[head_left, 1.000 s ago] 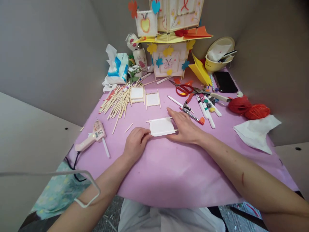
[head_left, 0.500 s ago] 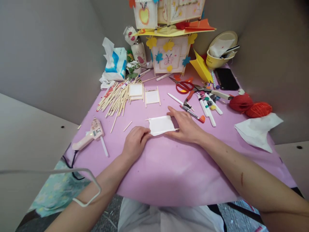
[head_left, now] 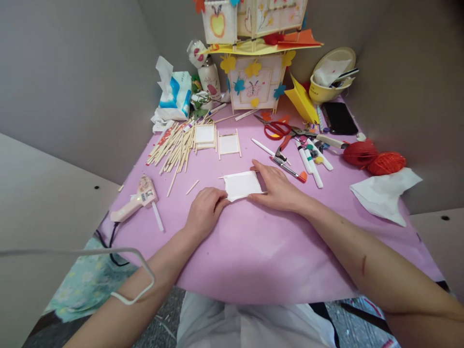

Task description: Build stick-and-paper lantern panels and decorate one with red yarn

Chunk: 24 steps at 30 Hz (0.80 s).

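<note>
A small white panel (head_left: 243, 186), wrapped around thin sticks, lies at the middle of the table between my hands. My left hand (head_left: 206, 209) is closed on its near left corner, thumb and fingers pinched at the stick end. My right hand (head_left: 277, 188) holds the right side, with the thumb along the near edge and fingers at the far corner. Beyond it sit two small stick frames with white fill, one frame (head_left: 229, 144) on the table and another frame (head_left: 205, 135) by a pile of wooden sticks (head_left: 174, 147).
A pink glue gun (head_left: 139, 198) lies left, with a loose short stick (head_left: 192, 187) nearby. Red scissors (head_left: 277, 129), markers (head_left: 313, 166), red yarn balls (head_left: 386, 163) and a white cloth (head_left: 386, 195) are on the right. A decorated stick house (head_left: 255, 72) stands at the back.
My hands and the panel stay almost in place. The near edge of the panel looks slightly straighter, and the whole view has shifted a little.
</note>
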Each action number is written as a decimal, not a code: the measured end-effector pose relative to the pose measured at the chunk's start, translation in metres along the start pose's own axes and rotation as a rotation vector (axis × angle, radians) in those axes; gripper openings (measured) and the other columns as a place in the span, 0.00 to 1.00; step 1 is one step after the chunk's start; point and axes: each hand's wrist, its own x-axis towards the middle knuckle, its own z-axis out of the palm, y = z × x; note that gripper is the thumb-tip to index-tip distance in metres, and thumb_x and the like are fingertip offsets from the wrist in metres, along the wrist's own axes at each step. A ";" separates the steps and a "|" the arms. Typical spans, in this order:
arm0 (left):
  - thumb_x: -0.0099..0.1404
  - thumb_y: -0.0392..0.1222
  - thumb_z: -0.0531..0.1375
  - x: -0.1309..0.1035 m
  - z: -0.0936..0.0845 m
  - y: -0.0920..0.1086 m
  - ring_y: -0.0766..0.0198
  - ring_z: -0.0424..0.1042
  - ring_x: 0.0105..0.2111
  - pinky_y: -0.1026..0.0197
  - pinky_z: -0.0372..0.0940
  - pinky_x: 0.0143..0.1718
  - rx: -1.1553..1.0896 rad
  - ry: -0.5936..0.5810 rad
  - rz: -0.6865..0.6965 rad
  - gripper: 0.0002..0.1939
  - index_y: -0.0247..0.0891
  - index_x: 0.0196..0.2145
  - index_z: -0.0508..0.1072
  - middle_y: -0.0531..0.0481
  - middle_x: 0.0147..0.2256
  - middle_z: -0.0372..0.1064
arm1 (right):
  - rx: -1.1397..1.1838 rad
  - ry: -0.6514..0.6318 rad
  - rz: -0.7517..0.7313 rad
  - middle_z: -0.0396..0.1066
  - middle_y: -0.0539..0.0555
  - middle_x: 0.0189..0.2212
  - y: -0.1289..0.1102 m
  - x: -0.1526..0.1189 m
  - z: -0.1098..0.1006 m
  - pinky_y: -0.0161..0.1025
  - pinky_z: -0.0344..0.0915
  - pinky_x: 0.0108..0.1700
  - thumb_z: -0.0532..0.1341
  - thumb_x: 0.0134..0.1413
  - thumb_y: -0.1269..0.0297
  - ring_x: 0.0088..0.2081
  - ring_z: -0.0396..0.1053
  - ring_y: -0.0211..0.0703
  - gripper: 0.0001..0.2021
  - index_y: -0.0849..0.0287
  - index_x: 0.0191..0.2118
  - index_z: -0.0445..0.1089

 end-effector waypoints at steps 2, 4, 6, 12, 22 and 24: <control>0.67 0.41 0.58 0.000 0.000 0.001 0.58 0.68 0.36 0.55 0.65 0.38 0.005 -0.006 0.000 0.05 0.39 0.41 0.68 0.48 0.34 0.70 | -0.004 0.006 -0.005 0.62 0.64 0.59 -0.001 0.000 0.000 0.59 0.54 0.59 0.64 0.49 0.52 0.60 0.58 0.63 0.44 0.58 0.68 0.44; 0.65 0.42 0.60 0.002 -0.001 0.004 0.55 0.68 0.41 0.52 0.66 0.43 0.026 0.023 -0.011 0.14 0.39 0.47 0.66 0.45 0.39 0.68 | -0.004 0.011 -0.008 0.62 0.64 0.59 -0.001 0.000 0.001 0.59 0.54 0.60 0.64 0.49 0.52 0.60 0.59 0.63 0.44 0.59 0.68 0.44; 0.61 0.44 0.63 0.005 -0.001 0.008 0.50 0.65 0.51 0.47 0.63 0.50 0.060 0.048 -0.027 0.27 0.37 0.55 0.61 0.38 0.49 0.64 | 0.003 0.021 -0.002 0.62 0.64 0.59 0.000 0.000 0.002 0.58 0.54 0.60 0.64 0.49 0.52 0.60 0.59 0.63 0.44 0.59 0.68 0.44; 0.57 0.52 0.66 0.028 0.005 0.011 0.41 0.55 0.62 0.38 0.55 0.58 0.041 -0.075 -0.067 0.47 0.39 0.65 0.47 0.32 0.62 0.54 | 0.037 0.059 0.004 0.63 0.62 0.59 0.002 -0.001 0.004 0.59 0.54 0.59 0.64 0.49 0.50 0.59 0.60 0.63 0.44 0.58 0.68 0.45; 0.54 0.58 0.68 0.036 0.004 0.002 0.43 0.63 0.58 0.40 0.58 0.56 -0.039 -0.153 -0.067 0.47 0.39 0.64 0.53 0.35 0.59 0.62 | 0.039 0.064 0.010 0.64 0.62 0.58 0.002 -0.001 0.004 0.59 0.55 0.59 0.65 0.48 0.51 0.59 0.60 0.63 0.45 0.57 0.68 0.45; 0.55 0.57 0.67 0.036 0.004 0.004 0.44 0.63 0.58 0.40 0.58 0.57 -0.029 -0.151 -0.072 0.45 0.39 0.63 0.54 0.35 0.59 0.62 | 0.037 0.055 0.018 0.63 0.62 0.59 0.002 -0.001 0.004 0.59 0.55 0.60 0.65 0.48 0.51 0.59 0.59 0.63 0.45 0.58 0.68 0.45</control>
